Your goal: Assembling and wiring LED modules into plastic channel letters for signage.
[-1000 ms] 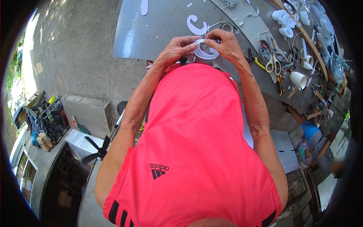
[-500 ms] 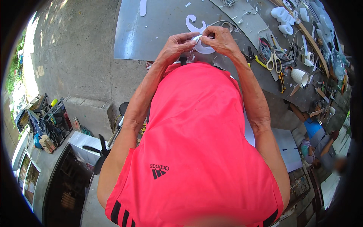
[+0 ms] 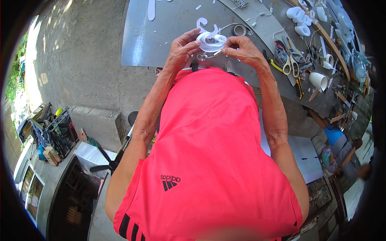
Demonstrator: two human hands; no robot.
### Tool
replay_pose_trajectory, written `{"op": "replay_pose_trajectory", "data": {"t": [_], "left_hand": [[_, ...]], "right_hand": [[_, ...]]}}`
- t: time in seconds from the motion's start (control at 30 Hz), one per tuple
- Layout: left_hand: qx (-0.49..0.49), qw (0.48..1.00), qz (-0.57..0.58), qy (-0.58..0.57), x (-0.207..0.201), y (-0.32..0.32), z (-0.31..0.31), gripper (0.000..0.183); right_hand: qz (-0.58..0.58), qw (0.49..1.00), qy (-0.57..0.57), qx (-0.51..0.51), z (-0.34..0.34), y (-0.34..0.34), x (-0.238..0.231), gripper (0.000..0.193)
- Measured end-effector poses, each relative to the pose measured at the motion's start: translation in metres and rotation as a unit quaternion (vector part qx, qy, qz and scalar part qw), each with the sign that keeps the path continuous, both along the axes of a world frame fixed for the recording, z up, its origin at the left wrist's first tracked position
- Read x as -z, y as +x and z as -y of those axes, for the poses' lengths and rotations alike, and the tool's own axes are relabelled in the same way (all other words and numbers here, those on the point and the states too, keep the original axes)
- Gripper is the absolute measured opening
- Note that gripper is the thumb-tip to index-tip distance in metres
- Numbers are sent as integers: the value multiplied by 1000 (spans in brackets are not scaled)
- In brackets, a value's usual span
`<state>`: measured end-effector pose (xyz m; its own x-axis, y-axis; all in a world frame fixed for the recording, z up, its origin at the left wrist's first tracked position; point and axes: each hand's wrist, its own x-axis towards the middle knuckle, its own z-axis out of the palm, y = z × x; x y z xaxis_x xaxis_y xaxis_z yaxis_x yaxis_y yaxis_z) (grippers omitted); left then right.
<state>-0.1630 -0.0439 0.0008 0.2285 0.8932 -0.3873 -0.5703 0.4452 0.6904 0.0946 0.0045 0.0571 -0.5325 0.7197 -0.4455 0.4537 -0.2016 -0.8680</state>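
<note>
A white curved, letter-like piece [image 3: 212, 49] with a raised rim is close in front of me at the near edge of the metal table. My left hand [image 3: 184, 49] grips its left edge, thumb against the fingers. To its right, my right hand [image 3: 242, 49] pinches a short, pale, thin stick [image 3: 217, 52], whose exact kind I cannot make out. A flat white curl [image 3: 202, 21] shows just beyond the piece. Thin pale wire [image 3: 202, 58] with small loops hangs below, beside the table edge.
A tape roll [image 3: 239, 30] sits beyond my right hand on the metal table [image 3: 144, 44]. Farther right are scissors [image 3: 290, 66], yellow-handled pliers [image 3: 276, 65], a white cup-like object [image 3: 318, 81], white foam-like rings [image 3: 296, 14] and a long wooden strip [image 3: 333, 48]. Another person [image 3: 339, 140] is at the far right.
My hands were together, pinching a small white thing. They have moved apart; the left now grips the white curved piece, and the right has shifted right with the pale stick.
</note>
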Motion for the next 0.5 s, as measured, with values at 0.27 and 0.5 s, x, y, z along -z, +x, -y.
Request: {"op": "replay_pose_trajectory", "data": {"t": [0.27, 0.5], "left_hand": [[-44, 966, -185, 173, -11, -3, 12, 61], [-96, 712, -561, 411, -26, -3, 4, 66]], "right_hand": [[-5, 1000, -18, 10, 8, 3, -1, 26], [13, 1000, 6, 13, 7, 2, 2, 26]]}}
